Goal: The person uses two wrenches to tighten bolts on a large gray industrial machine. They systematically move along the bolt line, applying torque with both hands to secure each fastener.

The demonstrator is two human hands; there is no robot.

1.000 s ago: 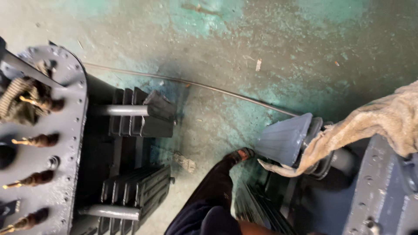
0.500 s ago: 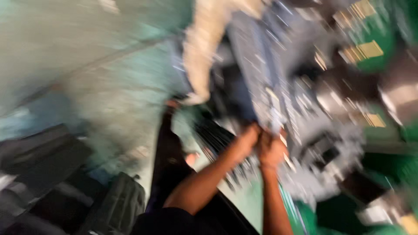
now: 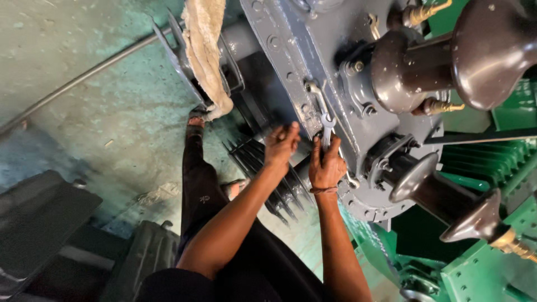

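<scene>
- The floor is a worn concrete floor (image 3: 106, 106), stained green and grey, with a thin dark metal rod (image 3: 84, 78) lying across it at a slant.
- A dirty cream cloth rag (image 3: 204, 56) hangs over a bracket at the upper edge of the grey machine.
- Dark finned metal pieces (image 3: 45, 223) lie on the floor at the lower left; a green-painted steel machine body (image 3: 486, 263) fills the lower right.
- The work piece is a grey-painted steel transformer tank (image 3: 313, 61) with a bolted lid rim, dark cooling fins below it, and large brown glazed insulator bushings (image 3: 447, 61) standing out from its top.
- A silver open-ended steel spanner (image 3: 324, 120) stands nearly upright against the bolted rim of the tank, its head upward at a bolt.
- The right hand (image 3: 327, 165) is wrapped around the lower shaft of the spanner, fingers closed on it.
- The left hand (image 3: 281, 144) is just beside it, against the tank's edge under the rim, fingers curled; whether it grips anything cannot be told.
- The person's dark-trousered leg (image 3: 196, 173) stretches out to the floor below the tank.
</scene>
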